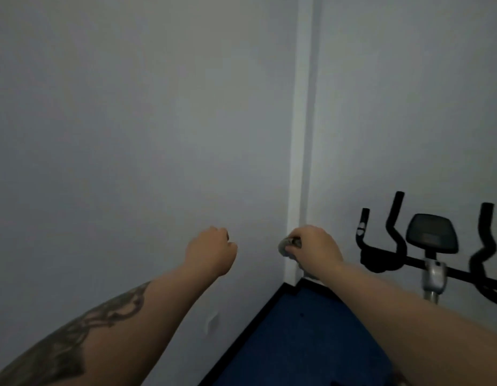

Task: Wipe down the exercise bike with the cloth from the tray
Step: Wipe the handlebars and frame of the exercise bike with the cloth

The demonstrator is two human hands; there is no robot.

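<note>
The exercise bike (pixel 431 246) stands at the right against the wall, showing black handlebars, a dark console and a silver stem. My right hand (pixel 314 243) is raised left of the bike, apart from it, and grips a small grey cloth (pixel 289 243) bunched under its fingers. My left hand (pixel 211 250) is held out further left with its fingers curled into a fist and nothing visible in it. The tray is out of view.
Pale walls meet in a corner with a white vertical strip (pixel 298 162) behind my right hand. Blue floor (pixel 311 338) with a dark skirting edge lies below. A small white wall plate (pixel 213 323) sits low on the left wall.
</note>
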